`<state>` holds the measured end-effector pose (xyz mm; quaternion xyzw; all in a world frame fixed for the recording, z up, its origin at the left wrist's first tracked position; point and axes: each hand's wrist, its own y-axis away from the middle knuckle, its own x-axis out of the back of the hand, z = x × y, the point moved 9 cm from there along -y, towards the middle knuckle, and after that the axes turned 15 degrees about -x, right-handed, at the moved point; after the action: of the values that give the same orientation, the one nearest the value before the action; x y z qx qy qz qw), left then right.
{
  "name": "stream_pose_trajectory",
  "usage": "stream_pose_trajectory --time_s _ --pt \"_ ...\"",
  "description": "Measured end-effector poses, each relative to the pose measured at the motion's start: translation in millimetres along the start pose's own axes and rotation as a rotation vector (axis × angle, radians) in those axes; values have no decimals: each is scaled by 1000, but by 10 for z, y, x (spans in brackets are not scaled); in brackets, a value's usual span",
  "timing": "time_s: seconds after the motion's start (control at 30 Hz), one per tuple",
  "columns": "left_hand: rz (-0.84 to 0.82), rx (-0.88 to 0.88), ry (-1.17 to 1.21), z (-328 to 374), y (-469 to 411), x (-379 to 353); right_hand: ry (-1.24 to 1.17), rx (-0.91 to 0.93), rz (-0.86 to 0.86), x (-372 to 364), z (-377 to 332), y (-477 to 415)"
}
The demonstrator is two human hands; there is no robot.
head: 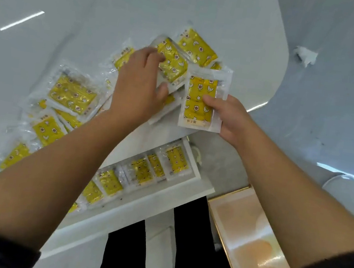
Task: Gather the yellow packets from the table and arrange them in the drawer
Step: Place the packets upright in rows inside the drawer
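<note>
Several yellow packets in clear wrappers lie scattered on the white table (143,11), one group at the left (72,94) and one at the back (196,46). My left hand (138,83) grips a packet (173,65) from that back group, fingers on top and thumb underneath. My right hand (224,115) holds another packet (200,96) upright above the table edge, thumb pressed on its front. Below the table edge the open white drawer (197,175) holds a row of several yellow packets (143,171) lying side by side.
A crumpled white scrap (306,55) lies on the grey floor at the right. A glossy peach-coloured panel (254,242) stands at lower right beside the drawer. My dark trouser legs (187,249) are below the drawer front.
</note>
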<state>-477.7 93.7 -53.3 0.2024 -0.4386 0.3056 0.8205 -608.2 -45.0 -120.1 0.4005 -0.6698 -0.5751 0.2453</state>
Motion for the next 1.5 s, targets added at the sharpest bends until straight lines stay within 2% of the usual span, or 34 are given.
stream_pose_trajectory --time_s 0.13,0.23,0.3,0.4,0.53,0.63,0.7,0.77,0.8,0.87,0.93,1.07,1.17,1.23,1.33,1.5 --pt "-64 467 -144 -290 -384 -204 160 19 14 336 -314 -20" --pt "-42 610 -194 -382 -486 -213 229 26 -27 448 -458 -50" --pt "52 607 -127 -389 -510 -157 235 31 -60 482 -526 -54" --pt "209 470 160 -258 -548 -120 247 79 -120 470 -634 -45" --pt "116 353 498 -69 -635 -344 397 207 -132 334 -817 -36" --pt "133 386 721 21 -712 -480 486 232 -131 222 -924 -83" --pt "197 437 633 -26 -743 -433 526 234 -85 242 -970 -157" --pt "208 456 278 -168 -768 -324 565 252 17 341 -1025 -238" --pt "149 460 112 -206 -792 -302 575 267 71 404 -1052 -270" --pt "-7 454 -63 -211 -862 -349 565 297 149 519 -1107 -297" --pt "-92 453 -78 -165 -948 -402 519 310 173 620 -1129 -299" --pt "-202 533 65 -164 -1004 -515 493 305 202 739 -1081 -307" --pt "-275 502 86 -115 -1024 -582 452 302 232 804 -1067 -278" --pt "-239 481 197 -103 -1030 -600 382 259 177 831 -1023 -275" --pt "-75 495 487 -88 -1001 -523 213 165 43 855 -927 -259" --pt "133 669 946 -39 -880 -493 -1 80 -189 825 -853 -181"
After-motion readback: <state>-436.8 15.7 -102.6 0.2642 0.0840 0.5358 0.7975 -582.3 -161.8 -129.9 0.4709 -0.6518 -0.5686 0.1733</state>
